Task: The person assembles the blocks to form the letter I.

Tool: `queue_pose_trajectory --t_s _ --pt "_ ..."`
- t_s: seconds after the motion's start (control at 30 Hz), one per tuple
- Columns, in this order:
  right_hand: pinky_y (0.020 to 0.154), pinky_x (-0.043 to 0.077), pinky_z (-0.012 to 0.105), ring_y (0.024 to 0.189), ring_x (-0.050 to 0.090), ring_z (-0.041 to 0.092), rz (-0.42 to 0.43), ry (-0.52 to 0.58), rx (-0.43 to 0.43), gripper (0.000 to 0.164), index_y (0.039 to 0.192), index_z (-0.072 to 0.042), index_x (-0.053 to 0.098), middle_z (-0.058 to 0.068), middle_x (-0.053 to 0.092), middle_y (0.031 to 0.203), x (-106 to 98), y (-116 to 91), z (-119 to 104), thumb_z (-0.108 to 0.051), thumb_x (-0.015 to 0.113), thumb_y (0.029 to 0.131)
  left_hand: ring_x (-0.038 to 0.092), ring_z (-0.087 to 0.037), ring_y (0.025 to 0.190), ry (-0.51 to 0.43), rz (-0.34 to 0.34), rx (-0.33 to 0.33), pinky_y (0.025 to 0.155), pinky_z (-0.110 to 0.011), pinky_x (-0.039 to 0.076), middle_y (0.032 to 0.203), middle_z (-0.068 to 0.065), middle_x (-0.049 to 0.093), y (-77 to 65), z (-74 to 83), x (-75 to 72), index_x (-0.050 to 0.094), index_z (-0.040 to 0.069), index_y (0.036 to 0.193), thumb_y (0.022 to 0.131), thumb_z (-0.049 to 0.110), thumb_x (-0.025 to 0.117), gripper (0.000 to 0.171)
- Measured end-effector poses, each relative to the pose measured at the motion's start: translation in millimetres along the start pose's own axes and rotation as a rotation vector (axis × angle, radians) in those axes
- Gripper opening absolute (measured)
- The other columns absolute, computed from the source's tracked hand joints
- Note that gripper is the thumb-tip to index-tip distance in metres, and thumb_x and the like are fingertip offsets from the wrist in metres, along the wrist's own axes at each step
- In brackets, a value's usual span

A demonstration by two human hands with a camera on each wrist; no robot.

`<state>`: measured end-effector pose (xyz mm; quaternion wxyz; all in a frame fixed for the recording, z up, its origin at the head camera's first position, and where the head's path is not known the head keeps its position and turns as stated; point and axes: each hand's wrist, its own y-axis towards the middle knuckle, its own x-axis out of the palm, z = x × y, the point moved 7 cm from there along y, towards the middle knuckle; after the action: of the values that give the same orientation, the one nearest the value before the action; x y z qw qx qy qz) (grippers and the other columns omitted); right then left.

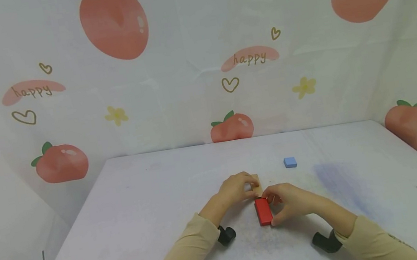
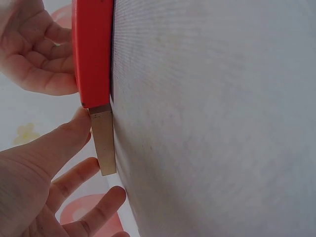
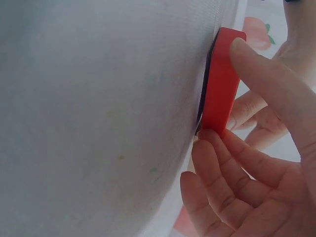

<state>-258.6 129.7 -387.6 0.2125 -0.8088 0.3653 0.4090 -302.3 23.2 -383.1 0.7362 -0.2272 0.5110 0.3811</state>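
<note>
Red block (image 1: 264, 211) on table (image 1: 154, 203); wooden block (image 2: 103, 143) at its twelve o'clock, ends apparently touching. Left hand (image 1: 238, 187) pinches wood from nine o'clock; right hand (image 1: 291, 201) grips red from three. My judgement: light, even pressure, edges aligned.

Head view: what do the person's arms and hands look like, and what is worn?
The left sleeve and right sleeve are long and beige; small dark marks run along the right one. A stubby black fitting shows by the left wrist, another by the right. The left hand and right hand are ungloved.
</note>
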Motion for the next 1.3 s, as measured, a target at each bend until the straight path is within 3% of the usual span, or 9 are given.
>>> queue_pose_trajectory --t_s 1.3 --pt "0.07 0.048 0.022 0.079 0.055 0.008 0.009 0.004 0.026 0.055 0.107 -0.001 0.059 0.001 0.064 0.089 0.6 1.3 2.4 -0.028 0.083 0.066 0.06 -0.017 0.109 0.008 -0.005 -0.004 0.09 -0.031 0.048 0.113 -0.001 0.065 1.5 -2.4 1.4 0.07 0.016 0.105 0.08 0.024 0.073 0.027"
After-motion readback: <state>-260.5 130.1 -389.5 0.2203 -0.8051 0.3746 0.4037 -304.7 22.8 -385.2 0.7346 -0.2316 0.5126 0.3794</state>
